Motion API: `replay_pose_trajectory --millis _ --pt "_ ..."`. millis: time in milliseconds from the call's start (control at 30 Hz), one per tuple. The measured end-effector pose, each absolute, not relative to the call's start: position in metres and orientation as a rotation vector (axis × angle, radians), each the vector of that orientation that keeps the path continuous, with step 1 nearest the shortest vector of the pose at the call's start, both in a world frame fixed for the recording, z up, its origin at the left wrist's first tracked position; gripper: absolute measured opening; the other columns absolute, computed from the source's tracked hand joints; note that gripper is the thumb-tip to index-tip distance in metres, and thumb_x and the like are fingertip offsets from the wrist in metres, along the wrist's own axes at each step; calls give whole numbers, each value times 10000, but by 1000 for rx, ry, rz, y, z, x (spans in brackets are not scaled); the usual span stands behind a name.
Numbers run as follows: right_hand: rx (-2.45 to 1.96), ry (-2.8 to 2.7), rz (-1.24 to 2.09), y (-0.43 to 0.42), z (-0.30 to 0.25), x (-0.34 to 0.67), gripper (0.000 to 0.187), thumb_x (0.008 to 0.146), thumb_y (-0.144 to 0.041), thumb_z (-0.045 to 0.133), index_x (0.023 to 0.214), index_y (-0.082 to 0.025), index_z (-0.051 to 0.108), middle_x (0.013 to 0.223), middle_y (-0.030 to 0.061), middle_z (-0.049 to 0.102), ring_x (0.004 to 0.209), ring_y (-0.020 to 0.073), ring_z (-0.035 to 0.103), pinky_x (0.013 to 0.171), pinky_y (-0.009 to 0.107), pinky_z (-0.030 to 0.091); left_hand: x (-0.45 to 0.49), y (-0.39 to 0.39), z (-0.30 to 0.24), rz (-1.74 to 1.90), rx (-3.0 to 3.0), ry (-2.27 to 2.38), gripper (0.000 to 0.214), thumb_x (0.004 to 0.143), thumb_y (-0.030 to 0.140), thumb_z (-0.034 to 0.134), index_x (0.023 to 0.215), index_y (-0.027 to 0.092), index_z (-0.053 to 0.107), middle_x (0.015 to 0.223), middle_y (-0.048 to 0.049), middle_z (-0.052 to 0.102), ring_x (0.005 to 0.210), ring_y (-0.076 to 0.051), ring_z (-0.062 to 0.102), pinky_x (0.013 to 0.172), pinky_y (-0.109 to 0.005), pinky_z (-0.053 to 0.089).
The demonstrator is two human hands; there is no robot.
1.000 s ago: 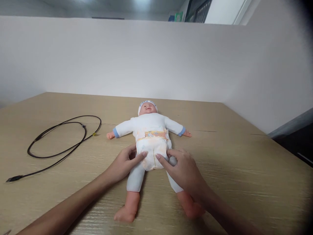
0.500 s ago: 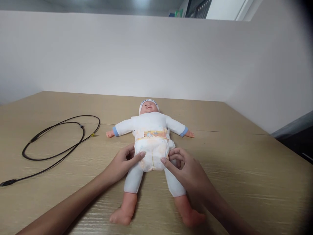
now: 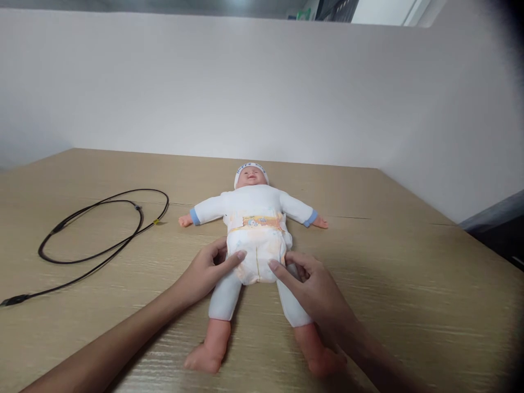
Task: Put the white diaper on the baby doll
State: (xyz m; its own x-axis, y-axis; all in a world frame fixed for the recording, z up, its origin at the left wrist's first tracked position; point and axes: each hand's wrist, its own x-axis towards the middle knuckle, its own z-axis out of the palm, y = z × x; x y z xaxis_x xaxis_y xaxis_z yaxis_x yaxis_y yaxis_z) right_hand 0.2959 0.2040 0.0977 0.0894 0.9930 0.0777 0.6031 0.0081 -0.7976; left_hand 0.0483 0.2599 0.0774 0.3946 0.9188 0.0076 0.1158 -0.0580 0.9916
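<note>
A baby doll [image 3: 254,196] in a white suit and cap lies on its back, arms spread and feet toward me. Around its hips sits a white diaper [image 3: 258,245] with an orange printed waistband and a yellow line down the front. My left hand [image 3: 210,270] is at the diaper's left leg edge, thumb on the front and fingers curled behind it. On the opposite side my right hand [image 3: 313,278] pinches the right leg edge between thumb and fingers. Parts of the fingers of both hands are hidden at the doll's sides.
A thin black cable [image 3: 118,248] lies in loops on the left of the wooden table [image 3: 393,273]. Behind the table rises a pale partition [image 3: 245,82]. A dark object [image 3: 497,234] stands past the table's right edge.
The view has shifted slightly. My right fingers have drawn in closer at the diaper's right leg edge, and the ruffle there lies flatter. My left hand stays in place.
</note>
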Motion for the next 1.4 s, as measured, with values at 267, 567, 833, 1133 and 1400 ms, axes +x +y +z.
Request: replay_pose_trajectory --millis 267,567,833,1133,1400 --pt "-1443 -1434 935 229 97 294 473 925 -714 683 911 -242 716 746 16 657 789 238 625 667 336 495 53 264 83 907 1079 828 465 884 580 841 1133 192 782 1041 -81 828 945 -268 737 874 -383 586" --pt "-1433 -1367 935 231 88 284 522 961 -754 606 892 -240 668 798 32 680 795 238 614 677 336 500 63 265 80 1012 997 934 502 847 654 847 811 165 741 723 1 705 652 -144 566 630 -263 457" --pt "-1455 -1566 969 225 88 302 475 941 -648 715 763 -235 564 705 -29 451 683 171 418 617 318 365 53 257 82 904 1376 1015 451 932 615 766 1041 180 812 961 -58 819 847 -242 691 747 -333 512" --pt "-1349 -1980 850 231 98 318 277 911 -506 800 958 -233 791 912 47 671 912 257 587 819 377 491 48 252 93 748 1583 1057 397 874 451 859 1183 211 788 1153 -52 827 1057 -286 718 908 -382 543" --pt "-1233 -2106 723 235 95 322 202 907 -439 843 992 -258 817 1013 50 748 1011 283 624 936 416 491 44 250 90 764 1513 945 355 920 483 840 1147 216 785 1158 -53 801 1113 -277 695 968 -380 529"
